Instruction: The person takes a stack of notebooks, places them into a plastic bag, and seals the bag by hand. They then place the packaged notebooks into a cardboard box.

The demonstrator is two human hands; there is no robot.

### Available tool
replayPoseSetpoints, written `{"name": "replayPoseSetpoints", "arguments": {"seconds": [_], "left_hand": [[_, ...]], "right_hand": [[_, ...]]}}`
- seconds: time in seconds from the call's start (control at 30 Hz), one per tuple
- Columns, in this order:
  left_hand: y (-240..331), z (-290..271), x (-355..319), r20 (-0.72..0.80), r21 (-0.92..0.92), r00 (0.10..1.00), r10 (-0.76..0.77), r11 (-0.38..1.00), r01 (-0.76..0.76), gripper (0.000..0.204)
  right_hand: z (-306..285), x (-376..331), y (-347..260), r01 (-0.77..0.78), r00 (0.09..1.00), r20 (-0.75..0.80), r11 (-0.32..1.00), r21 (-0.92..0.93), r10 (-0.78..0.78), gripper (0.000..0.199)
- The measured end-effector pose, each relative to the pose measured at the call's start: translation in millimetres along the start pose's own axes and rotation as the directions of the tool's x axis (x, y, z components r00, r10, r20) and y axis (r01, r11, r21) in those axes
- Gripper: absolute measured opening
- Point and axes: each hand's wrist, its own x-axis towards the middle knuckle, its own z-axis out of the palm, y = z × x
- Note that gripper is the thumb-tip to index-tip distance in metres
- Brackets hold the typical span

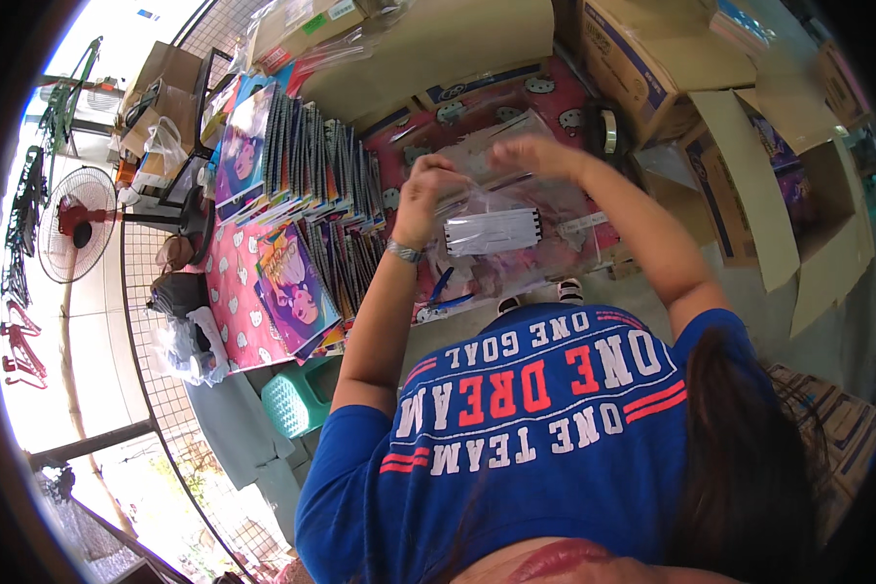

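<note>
My left hand point(421, 201), with a watch at the wrist, is closed over the table, its fingers pinching the edge of a clear plastic bag point(482, 201). To its right, my right hand point(537, 157) is raised over the far side of the plastic, its fingers smeared by motion. Whether it grips the plastic, I cannot tell. Below both hands lies a white rectangular pack point(493, 233) with dark marks along its short ends, in or under the clear plastic. Nearer to me are a blue pen-like thing point(441, 284) and a dark-handled tool point(450, 302), perhaps scissors.
Stacks of spiral notebooks point(307, 165) with colourful covers fill the table's left side, on a pink patterned cloth point(232, 282). A tape roll point(609, 131) is at the far right. Open cardboard boxes point(740, 185) stand right. A green stool point(297, 401) and a fan point(80, 224) are left.
</note>
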Motion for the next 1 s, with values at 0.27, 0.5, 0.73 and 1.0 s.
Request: {"name": "replayPoseSetpoints", "arguments": {"seconds": [0.27,0.5,0.73,1.0], "left_hand": [[-21,0,-64,0.396,0.679,0.916,-0.065,0.692,-0.245,0.084],[-31,21,-72,0.047,0.793,0.991,0.126,0.598,-0.114,0.017],[-33,28,-60,-0.22,0.723,0.957,-0.19,0.627,0.291,0.023],[17,45,-15,-0.185,0.938,0.886,-0.424,0.192,0.288,0.034]], "right_hand": [[69,-83,-31,0.34,0.927,0.037,0.794,-0.505,-0.373,0.066],[107,-64,-20,0.06,0.962,-0.192,0.835,-0.547,-0.195,0.039],[77,-22,-52,-0.277,0.961,-0.127,0.83,-0.484,0.246,0.026],[-73,-102,130,-0.653,0.374,-0.909,0.748,-0.117,0.185,0.042]]}}
